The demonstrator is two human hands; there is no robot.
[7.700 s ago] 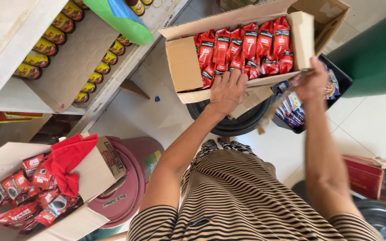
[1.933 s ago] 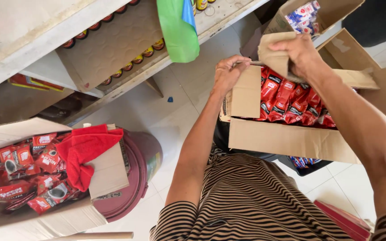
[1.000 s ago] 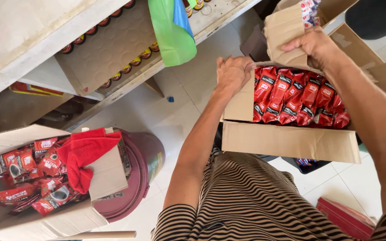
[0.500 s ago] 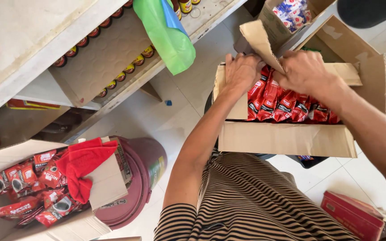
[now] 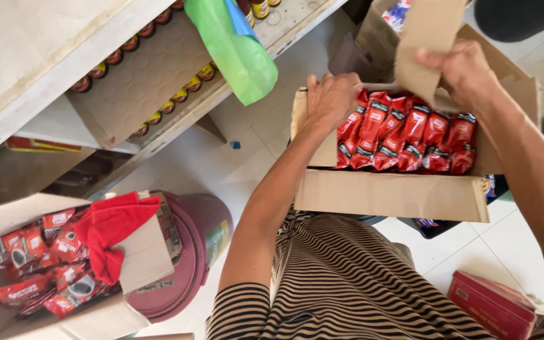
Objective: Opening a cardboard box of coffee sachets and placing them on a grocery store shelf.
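White floor tiles point(image 5: 253, 135) run under the cardboard box point(image 5: 391, 195) I hold over my striped lap. Red sachets point(image 5: 404, 132) fill it in rows. I see my left hand point(image 5: 330, 97) clamped on the box's left wall and my right hand point(image 5: 464, 69) pinching its raised flap point(image 5: 426, 44). Left of the box stands a maroon bucket point(image 5: 199, 239).

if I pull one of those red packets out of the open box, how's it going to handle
A red packet is probably light and floppy: it's a thin, crinkled pouch. The glossy film may be slippery. Packed tightly upright in the cardboard box, its neighbours would likely shift or lift with it.
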